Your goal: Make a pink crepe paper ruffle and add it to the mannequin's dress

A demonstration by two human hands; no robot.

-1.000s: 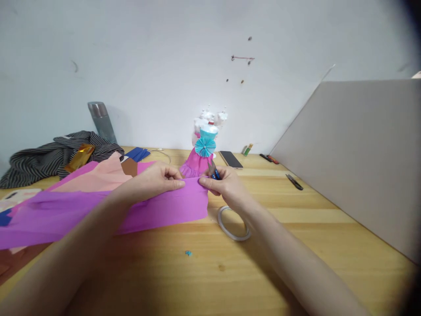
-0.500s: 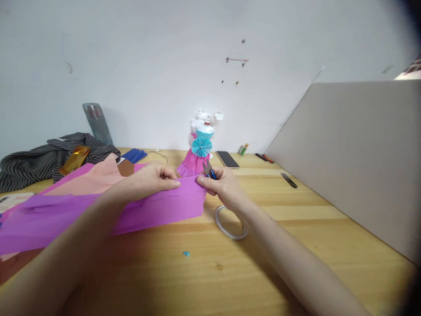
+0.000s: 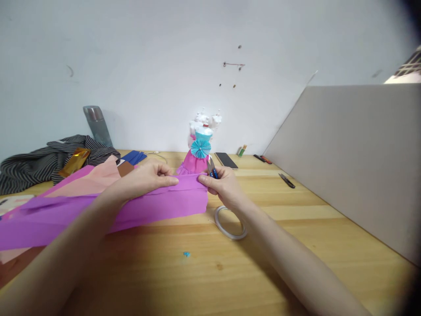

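A long sheet of purple crepe paper (image 3: pixel 158 206) lies across the wooden table (image 3: pixel 296 245). My left hand (image 3: pixel 149 177) pinches its far edge, fingers closed on the paper. My right hand (image 3: pixel 223 184) pinches the paper's right corner and also holds small blue-handled scissors (image 3: pixel 212 169) whose blades stick up past the fingers. Just behind both hands stands a doll in a pink and teal paper dress (image 3: pixel 199 149). A ring of clear tape (image 3: pixel 230 221) lies under my right wrist.
Pink and peach paper sheets (image 3: pixel 95 177), blue paper (image 3: pixel 133 157), a striped cloth (image 3: pixel 42 160) and a grey flask (image 3: pixel 95 123) sit at the left. A phone (image 3: pixel 226 160), small snips (image 3: pixel 286 180) and pens (image 3: pixel 263 159) lie at the back right beside a grey board (image 3: pixel 355 153).
Both hands have kept their pinch on the purple paper and shifted slightly away from me, drawing its edge taut and flatter. The view has tilted a little.
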